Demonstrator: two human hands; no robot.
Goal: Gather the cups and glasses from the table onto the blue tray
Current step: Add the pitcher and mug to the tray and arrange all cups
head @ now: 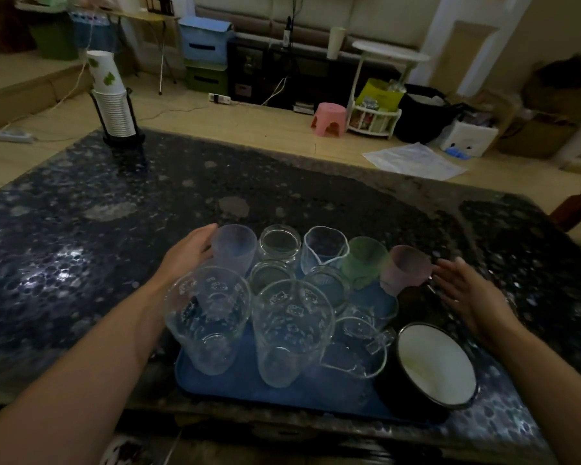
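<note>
A blue tray (pixel 235 389) lies at the table's near edge, crowded with several cups and glasses. Two tall clear printed glasses (pixel 208 317) stand at its front, with small clear jars and mugs behind them. Along the back stand a frosted purple cup (pixel 237 245), a green cup (pixel 363 260) and a pink cup (pixel 406 268). A black mug with a white inside (pixel 433 362) sits at the tray's right front corner. My left hand (pixel 190 250) wraps around the purple cup. My right hand (pixel 467 286) is spread just right of the pink cup, holding nothing.
The dark speckled table (pixel 114 229) stretches away in front. A stack of paper cups in a black holder (pixel 114 99) stands at its far left corner. Beyond it on the floor are a pink stool (pixel 329 119), storage boxes and a white side table.
</note>
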